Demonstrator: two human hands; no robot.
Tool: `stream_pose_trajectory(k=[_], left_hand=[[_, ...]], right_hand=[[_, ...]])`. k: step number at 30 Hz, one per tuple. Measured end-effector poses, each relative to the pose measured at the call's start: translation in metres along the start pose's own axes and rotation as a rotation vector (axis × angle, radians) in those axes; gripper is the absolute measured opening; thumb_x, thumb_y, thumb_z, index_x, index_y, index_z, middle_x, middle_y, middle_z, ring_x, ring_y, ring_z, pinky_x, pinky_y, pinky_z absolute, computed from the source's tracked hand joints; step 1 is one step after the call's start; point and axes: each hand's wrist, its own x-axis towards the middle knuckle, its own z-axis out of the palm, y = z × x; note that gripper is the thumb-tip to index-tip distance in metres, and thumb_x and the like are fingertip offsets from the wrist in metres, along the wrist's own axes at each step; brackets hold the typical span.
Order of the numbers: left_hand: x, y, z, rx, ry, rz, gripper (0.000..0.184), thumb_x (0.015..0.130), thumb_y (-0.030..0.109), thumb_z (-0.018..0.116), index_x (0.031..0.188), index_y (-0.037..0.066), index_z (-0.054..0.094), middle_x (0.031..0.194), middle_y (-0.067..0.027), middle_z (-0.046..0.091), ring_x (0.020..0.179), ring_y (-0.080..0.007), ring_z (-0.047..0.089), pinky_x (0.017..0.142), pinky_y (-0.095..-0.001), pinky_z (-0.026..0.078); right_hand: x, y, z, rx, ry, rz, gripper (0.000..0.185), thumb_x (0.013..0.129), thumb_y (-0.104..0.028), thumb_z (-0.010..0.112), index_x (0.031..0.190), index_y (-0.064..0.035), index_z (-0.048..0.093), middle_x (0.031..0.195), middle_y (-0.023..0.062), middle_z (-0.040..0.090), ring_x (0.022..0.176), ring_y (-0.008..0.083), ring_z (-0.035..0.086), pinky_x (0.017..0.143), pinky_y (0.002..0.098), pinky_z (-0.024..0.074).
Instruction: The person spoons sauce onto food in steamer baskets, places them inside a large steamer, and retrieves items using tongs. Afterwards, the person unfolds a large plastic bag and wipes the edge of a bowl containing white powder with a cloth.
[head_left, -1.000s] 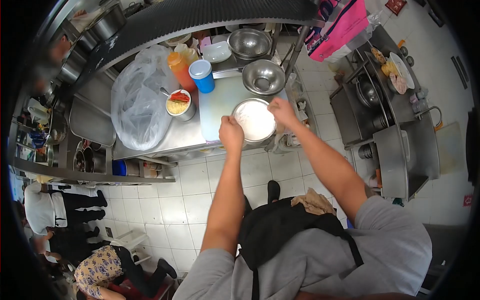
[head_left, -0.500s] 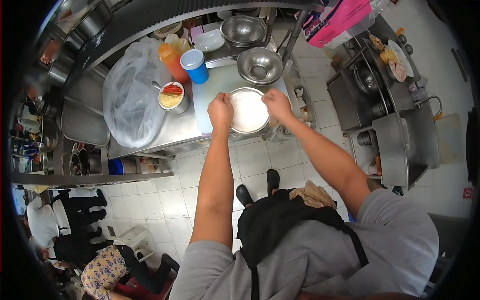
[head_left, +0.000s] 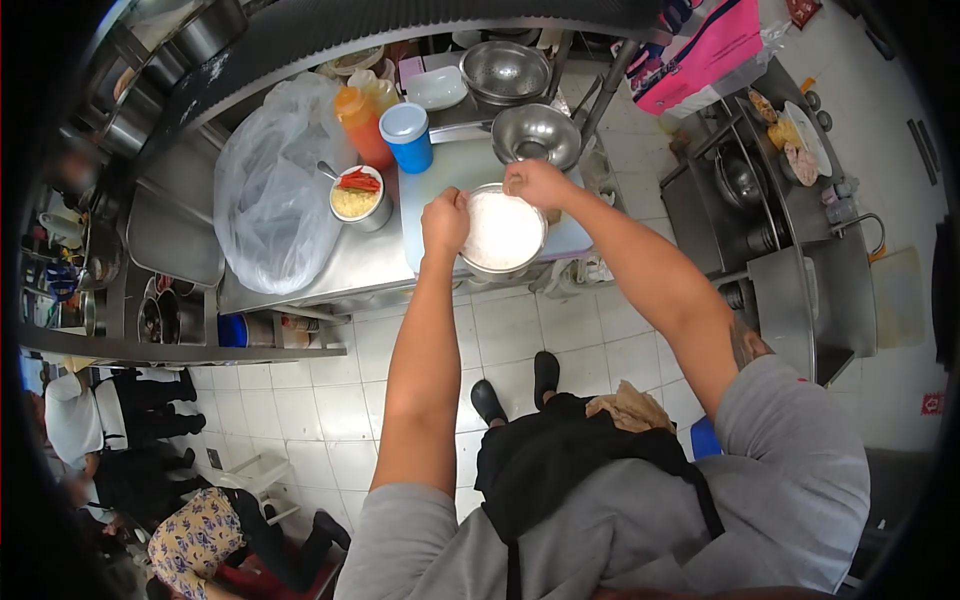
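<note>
A round metal bowl of white powder (head_left: 504,231) is at the front edge of the counter, over a pale cutting board (head_left: 425,190). My left hand (head_left: 446,220) is closed on the bowl's left rim. Fingers of my right hand (head_left: 535,186) are closed at the upper right rim. Just behind stands an empty-looking metal bowl (head_left: 536,137). To the left are a blue container with a pale lid (head_left: 406,138), an orange bottle (head_left: 362,128) and a white tub (head_left: 357,198) holding red strips, yellow bits and a spoon.
A large clear plastic bag (head_left: 278,190) covers the counter's left part. Above runs a dark ribbed shelf (head_left: 400,32). A pink bag (head_left: 700,60) hangs at the upper right, near a metal sink unit (head_left: 785,300). Several people (head_left: 195,535) are at the lower left.
My right hand has moved along the rim from the right side to the upper right. The bowl stays between both hands, and the camera view has shifted slightly.
</note>
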Motion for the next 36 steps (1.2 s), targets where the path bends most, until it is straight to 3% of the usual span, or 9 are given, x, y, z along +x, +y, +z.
stream_pose_trajectory(k=[4, 10, 13, 15, 19, 23, 26, 32, 36], left_hand=[[-0.016, 0.015, 0.000, 0.065, 0.082, -0.018, 0.025, 0.093, 0.027, 0.054, 0.088, 0.004, 0.063, 0.082, -0.0228, 0.065, 0.079, -0.0439, 0.061, 0.072, -0.0500, 0.048], [-0.028, 0.021, 0.002, 0.077, 0.129, -0.089, 0.028, 0.094, 0.028, 0.052, 0.089, 0.003, 0.064, 0.082, -0.0232, 0.066, 0.078, -0.0445, 0.062, 0.071, -0.0500, 0.048], [-0.052, 0.028, 0.001, 0.085, 0.152, -0.206, 0.031, 0.095, 0.030, 0.051, 0.089, 0.002, 0.063, 0.083, -0.0241, 0.065, 0.079, -0.0450, 0.062, 0.071, -0.0506, 0.048], [-0.067, 0.029, 0.001, 0.101, 0.155, -0.347, 0.034, 0.095, 0.032, 0.050, 0.089, 0.002, 0.063, 0.084, -0.0247, 0.065, 0.080, -0.0452, 0.062, 0.072, -0.0506, 0.048], [-0.027, 0.014, -0.014, 0.019, -0.023, 0.005, 0.028, 0.093, 0.029, 0.052, 0.089, 0.003, 0.063, 0.084, -0.0232, 0.066, 0.083, -0.0437, 0.062, 0.075, -0.0514, 0.048], [-0.006, 0.010, -0.009, 0.052, -0.009, 0.014, 0.025, 0.093, 0.026, 0.053, 0.086, 0.004, 0.062, 0.083, -0.0227, 0.066, 0.083, -0.0431, 0.062, 0.074, -0.0507, 0.048], [-0.023, 0.019, 0.001, 0.094, 0.062, -0.043, 0.025, 0.094, 0.025, 0.053, 0.085, 0.003, 0.061, 0.081, -0.0233, 0.065, 0.081, -0.0434, 0.062, 0.073, -0.0510, 0.048], [-0.053, 0.032, 0.011, 0.036, 0.195, -0.188, 0.029, 0.095, 0.027, 0.050, 0.086, 0.001, 0.058, 0.084, -0.0258, 0.065, 0.082, -0.0448, 0.062, 0.074, -0.0521, 0.048], [-0.068, 0.036, 0.001, 0.006, 0.159, -0.224, 0.030, 0.096, 0.029, 0.048, 0.090, 0.001, 0.058, 0.088, -0.0261, 0.066, 0.084, -0.0450, 0.062, 0.076, -0.0514, 0.048]], right_hand=[[-0.018, 0.008, 0.013, -0.047, 0.117, 0.060, 0.021, 0.078, -0.022, 0.065, 0.090, -0.0052, 0.068, 0.086, 0.0170, 0.068, 0.082, 0.0319, 0.066, 0.073, 0.0397, 0.0502], [-0.090, 0.004, 0.057, 0.206, 0.523, 0.495, 0.022, 0.078, -0.023, 0.065, 0.090, -0.0039, 0.065, 0.085, 0.0196, 0.067, 0.081, 0.0350, 0.065, 0.073, 0.0406, 0.0502], [-0.091, 0.001, 0.052, 0.105, 0.511, 0.432, 0.022, 0.078, -0.022, 0.065, 0.090, -0.0038, 0.064, 0.085, 0.0188, 0.067, 0.081, 0.0360, 0.065, 0.071, 0.0409, 0.0502], [-0.072, 0.008, 0.033, 0.055, 0.340, 0.239, 0.022, 0.079, -0.023, 0.065, 0.090, -0.0039, 0.065, 0.086, 0.0181, 0.068, 0.081, 0.0360, 0.065, 0.072, 0.0412, 0.0502], [-0.017, -0.004, 0.003, -0.068, -0.005, -0.023, 0.019, 0.080, -0.020, 0.064, 0.090, -0.0041, 0.066, 0.087, 0.0171, 0.068, 0.083, 0.0337, 0.065, 0.073, 0.0401, 0.0501], [0.014, -0.003, 0.005, -0.103, -0.121, -0.130, 0.019, 0.081, -0.019, 0.063, 0.092, -0.0039, 0.067, 0.087, 0.0170, 0.067, 0.085, 0.0323, 0.065, 0.074, 0.0387, 0.0499], [-0.010, 0.000, 0.007, -0.100, -0.007, -0.048, 0.020, 0.082, -0.022, 0.063, 0.089, -0.0033, 0.066, 0.086, 0.0170, 0.067, 0.083, 0.0325, 0.065, 0.073, 0.0393, 0.0495], [-0.100, 0.015, 0.050, 0.237, 0.457, 0.478, 0.024, 0.080, -0.025, 0.066, 0.085, -0.0020, 0.062, 0.082, 0.0168, 0.065, 0.074, 0.0330, 0.062, 0.067, 0.0388, 0.0478], [-0.079, 0.008, 0.029, 0.062, 0.328, 0.255, 0.023, 0.080, -0.025, 0.066, 0.085, -0.0027, 0.064, 0.080, 0.0165, 0.066, 0.071, 0.0326, 0.063, 0.065, 0.0397, 0.0480]])
